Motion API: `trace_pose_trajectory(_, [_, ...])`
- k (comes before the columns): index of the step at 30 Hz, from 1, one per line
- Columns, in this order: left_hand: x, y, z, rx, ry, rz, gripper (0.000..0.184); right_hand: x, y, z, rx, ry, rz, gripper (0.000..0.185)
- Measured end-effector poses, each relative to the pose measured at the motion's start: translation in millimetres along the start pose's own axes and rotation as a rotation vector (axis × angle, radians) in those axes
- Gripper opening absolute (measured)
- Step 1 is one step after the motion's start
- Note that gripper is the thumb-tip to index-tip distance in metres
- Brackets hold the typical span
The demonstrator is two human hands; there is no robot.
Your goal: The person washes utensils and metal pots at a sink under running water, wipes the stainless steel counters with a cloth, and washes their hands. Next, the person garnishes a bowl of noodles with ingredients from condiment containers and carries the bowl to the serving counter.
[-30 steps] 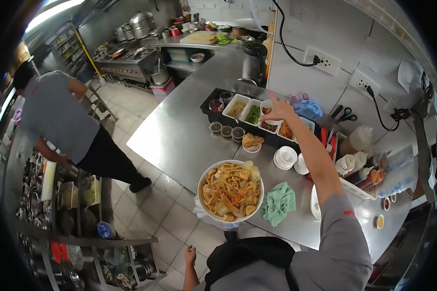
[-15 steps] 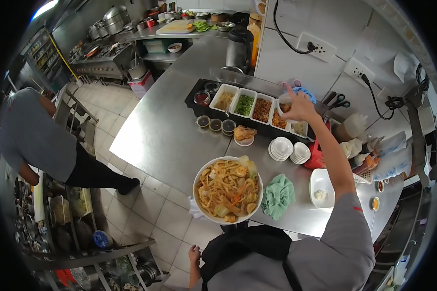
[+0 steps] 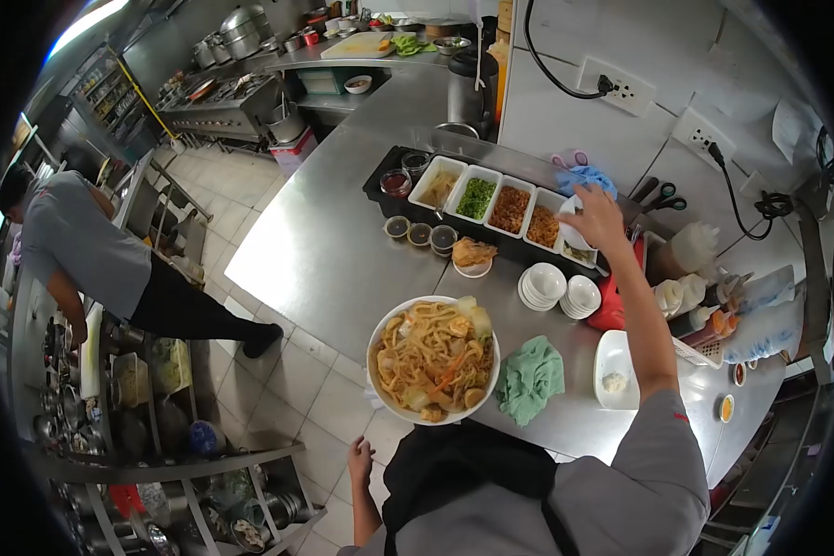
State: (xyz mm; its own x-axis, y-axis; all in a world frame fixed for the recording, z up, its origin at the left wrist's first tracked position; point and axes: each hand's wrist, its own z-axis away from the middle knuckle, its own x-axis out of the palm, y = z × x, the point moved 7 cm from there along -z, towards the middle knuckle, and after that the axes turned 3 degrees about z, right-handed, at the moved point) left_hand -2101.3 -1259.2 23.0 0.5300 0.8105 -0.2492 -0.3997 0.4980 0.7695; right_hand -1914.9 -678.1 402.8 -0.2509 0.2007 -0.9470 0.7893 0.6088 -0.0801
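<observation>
My right hand (image 3: 599, 222) is closed on a small white cup (image 3: 573, 221), held tilted over the right end of a black condiment tray (image 3: 377, 192). My fingers partly hide the cup's contents. Below it are a white tub of pale bits (image 3: 580, 252) and a tub of orange-brown crumbs (image 3: 544, 225). Farther left sit a tub of chopped green onion (image 3: 476, 197) and one of brown bits (image 3: 510, 209). Down at my side, my left hand (image 3: 361, 461) has loosely bent fingers and nothing visible in it. A large bowl of noodles (image 3: 433, 361) stands at the table edge before me.
A green cloth (image 3: 532, 380), stacked small white dishes (image 3: 541, 285), and a white dish with a pale lump (image 3: 616, 361) lie on the steel table (image 3: 329, 222). Sauce bottles (image 3: 690, 292) crowd the right. A co-worker (image 3: 97, 246) leans over the left counter.
My right hand has shifted slightly right and down, and the cup in it has tipped over. My left hand has risen a little at my side. The camera view has shifted slightly.
</observation>
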Motion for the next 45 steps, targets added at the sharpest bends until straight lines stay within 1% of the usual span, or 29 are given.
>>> trace_pose_trajectory(1, [5.0, 26.9, 7.2, 0.061, -0.017, 0.061, 0.038, 4.1, -15.7, -6.2, -0.118, 0.019, -0.119, 0.047])
trace_pose_trajectory(3, [12.7, 79.3, 17.2, 0.103, -0.079, 0.111, 0.036, 20.9, -48.3, -26.3, -0.353, 0.066, -0.357, 0.033])
trace_pose_trajectory(5, [13.2, 128.6, 25.4, 0.153, -0.129, 0.122, 0.034, 51.7, -76.5, -44.1, -0.352, -0.135, -0.256, 0.023])
trace_pose_trajectory(8, [14.5, 174.6, 36.6, 0.242, -0.189, 0.093, 0.033, 93.6, -63.9, -68.4, -0.146, -0.159, -0.054, 0.02])
trace_pose_trajectory(11, [8.6, 179.1, 38.9, 0.257, -0.199, 0.125, 0.032, 110.9, -69.1, -76.1, -0.126, -0.242, -0.041, 0.023])
trace_pose_trajectory(12, [6.7, 173.7, 36.5, 0.247, -0.196, 0.116, 0.031, 116.9, -73.0, -75.1, -0.162, -0.261, 0.037, 0.024])
trace_pose_trajectory(15, [-4.7, 162.9, 28.8, 0.234, -0.152, 0.088, 0.03, 131.8, -73.0, -73.1, -0.16, -0.181, -0.018, 0.023])
trace_pose_trajectory(16, [-8.5, 161.2, 28.8, 0.234, -0.131, 0.076, 0.03, 131.5, -73.3, -71.1, -0.158, -0.131, -0.037, 0.017])
trace_pose_trajectory(19, [-13.3, 162.2, 33.0, 0.249, -0.133, 0.07, 0.031, 135.9, -65.5, -74.9, -0.056, -0.057, -0.082, 0.016])
trace_pose_trajectory(20, [-13.8, 166.6, 34.8, 0.269, -0.14, 0.056, 0.031, 137.3, -64.0, -76.0, -0.082, -0.058, -0.085, 0.019])
trace_pose_trajectory(23, [-12.6, 181.5, 43.0, 0.302, -0.146, 0.04, 0.031, 132.5, -61.1, -79.8, -0.024, -0.125, -0.136, 0.019])
trace_pose_trajectory(24, [-11.6, 186.8, 46.9, 0.313, -0.144, 0.038, 0.031, 137.2, -64.7, -79.6, -0.099, -0.133, -0.178, 0.014])
trace_pose_trajectory(27, [-6.5, 198.7, 58.4, 0.316, -0.165, 0.045, 0.031, 139.2, -71.1, -78.2, -0.148, 0.021, -0.116, 0.013])
trace_pose_trajectory(28, [-5.5, 200.2, 60.8, 0.314, -0.175, 0.053, 0.031, 137.8, -71.2, -76.7, -0.125, 0.008, -0.122, 0.015])
trace_pose_trajectory(31, [-9.6, 193.2, 61.2, 0.322, -0.173, 0.025, 0.031, 127.8, -67.0, -76.4, -0.05, -0.08, -0.269, 0.017])
trace_pose_trajectory(32, [-11.7, 191.9, 62.8, 0.324, -0.168, 0.019, 0.031, 127.6, -62.6, -80.5, -0.146, 0.027, -0.288, 0.017])
trace_pose_trajectory(36, [-13.0, 184.9, 69.0, 0.304, -0.178, 0.004, 0.031, 117.7, -63.4, -79.6, -0.171, -0.104, -0.347, 0.018])
trace_pose_trajectory(39, [-8.4, 183.8, 71.2, 0.279, -0.198, 0.003, 0.032, 120.0, -85.5, -58.3, -0.274, -0.276, -0.291, 0.019])
trace_pose_trajectory(40, [-7.3, 182.7, 72.5, 0.268, -0.204, 0.004, 0.032, 128.6, -82.3, -58.1, -0.254, -0.132, -0.151, 0.02])
trace_pose_trajectory(43, [-5.0, 182.6, 72.7, 0.288, -0.217, 0.0, 0.033, 133.2, -75.7, -64.7, -0.315, 0.005, -0.223, 0.019])
trace_pose_trajectory(44, [-5.4, 181.6, 72.2, 0.291, -0.217, 0.005, 0.033, 129.6, -70.7, -67.7, -0.336, -0.03, -0.249, 0.018])
trace_pose_trajectory(45, [-6.7, 180.0, 71.9, 0.293, -0.216, 0.011, 0.033, 117.4, -65.4, -70.4, -0.27, -0.051, -0.303, 0.017])
